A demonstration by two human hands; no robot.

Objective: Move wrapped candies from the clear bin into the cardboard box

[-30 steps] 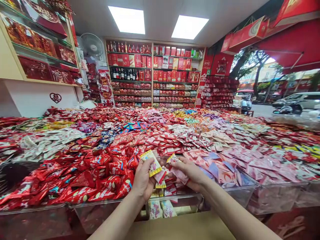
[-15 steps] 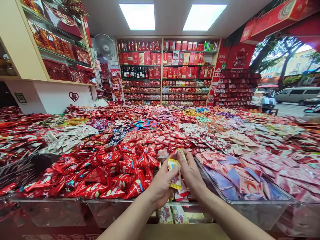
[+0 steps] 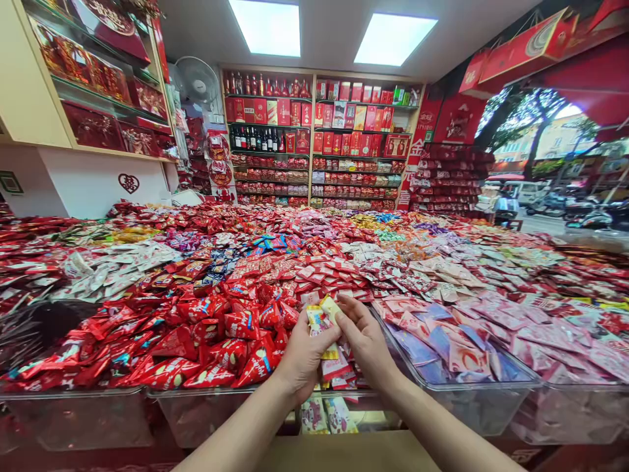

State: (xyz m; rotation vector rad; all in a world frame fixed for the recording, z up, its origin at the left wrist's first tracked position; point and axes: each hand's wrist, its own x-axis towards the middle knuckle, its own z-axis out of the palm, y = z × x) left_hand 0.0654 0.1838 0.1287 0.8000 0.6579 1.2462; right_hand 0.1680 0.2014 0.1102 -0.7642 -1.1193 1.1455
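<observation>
Close together, my two hands are above a bin at the centre front. My left hand point(image 3: 303, 354) has its thumb pressed over small yellow-and-white candy packets point(image 3: 318, 320). Between the thumb and fingers of my right hand point(image 3: 366, 337) is a pale yellow packet point(image 3: 329, 307), touching those in the left. Below the hands lie pink-and-red packets point(image 3: 337, 368). Two pale packets with cartoon prints point(image 3: 326, 416) show through the clear front of the bin.
Red candy packets point(image 3: 240, 322) fill a clear bin at left; pink and purple packets point(image 3: 457, 341) fill another at right. Many candy piles spread behind. Shelves of bottles and boxes point(image 3: 314, 137) line the back wall. A street shows at right.
The view has shifted slightly right. The packets in my hands are now turned and overlap near the fingertips, with the left thumb lying across the lower ones.
</observation>
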